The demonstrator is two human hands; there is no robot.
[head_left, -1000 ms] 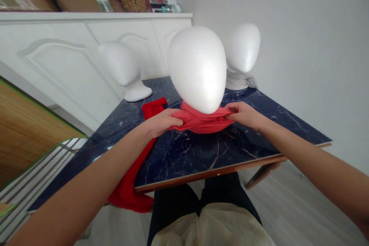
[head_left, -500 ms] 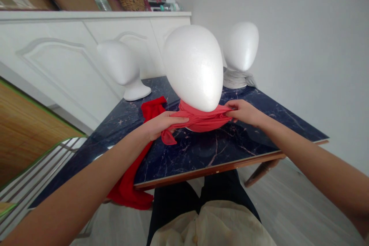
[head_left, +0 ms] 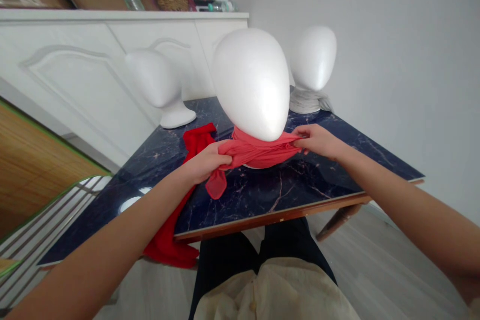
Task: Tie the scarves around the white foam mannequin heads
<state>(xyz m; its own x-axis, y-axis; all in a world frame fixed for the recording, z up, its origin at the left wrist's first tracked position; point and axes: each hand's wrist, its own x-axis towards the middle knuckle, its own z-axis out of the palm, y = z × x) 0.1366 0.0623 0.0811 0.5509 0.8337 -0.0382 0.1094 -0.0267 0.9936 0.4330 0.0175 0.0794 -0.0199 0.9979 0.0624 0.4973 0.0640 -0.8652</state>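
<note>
A coral-red scarf is wrapped around the neck of the white mannequin head in the middle of the table. My left hand is closed on the scarf at the left side, and a loose end dangles below the fingers. At the right side of the neck, my right hand pinches the scarf's edge between thumb and fingers. The cloth is stretched across the front between both hands. A brighter red knitted cloth lies behind my left forearm and hangs over the table edge.
The dark blue marbled table carries a bare white mannequin head at back left. Another mannequin head with a grey scarf stands at back right. White cabinets and a slatted rack are to the left.
My left hand has shifted slightly left along the scarf, its thumb now folded over the cloth. The loose end hangs a little lower. My right hand holds nearly the same place.
</note>
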